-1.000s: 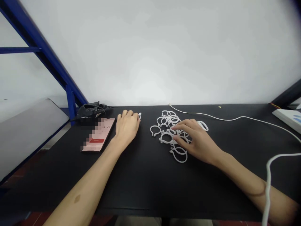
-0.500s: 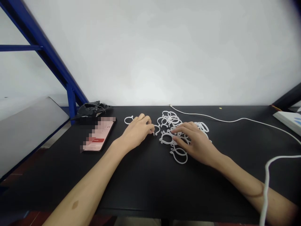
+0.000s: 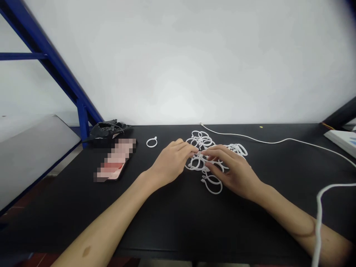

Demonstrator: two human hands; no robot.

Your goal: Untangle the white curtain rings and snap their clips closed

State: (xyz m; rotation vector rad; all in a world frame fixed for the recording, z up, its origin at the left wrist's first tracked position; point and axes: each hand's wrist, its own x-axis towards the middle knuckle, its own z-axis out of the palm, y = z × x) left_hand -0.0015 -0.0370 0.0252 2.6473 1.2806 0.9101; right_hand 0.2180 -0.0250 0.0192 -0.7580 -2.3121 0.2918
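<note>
My left hand (image 3: 175, 159) reaches over the left side of a pile of white plastic curtain rings (image 3: 213, 180), each with a small eyelet. Its fingers are pressed together, seemingly on one curtain ring (image 3: 191, 165) at the pile's edge; the thumb is mostly hidden. Over the middle of the pile, my right hand (image 3: 236, 170) arches with thumb and forefinger apart, tips close to the rings. The fingertips of both hands nearly meet. One single ring (image 3: 151, 142) lies apart, left of my left hand. Several rings are partly hidden under my right hand.
A phone (image 3: 118, 159) with a blurred screen lies at the left, in front of a crumpled black plastic bag (image 3: 108, 129). A white cable (image 3: 250, 139) crosses the black table (image 3: 178, 222) and hangs over my right forearm. At the right edge sits a white box (image 3: 342, 142).
My left hand has moved right to the pile, and the ring that was by its fingers is now among the others. My right hand has hardly moved.
</note>
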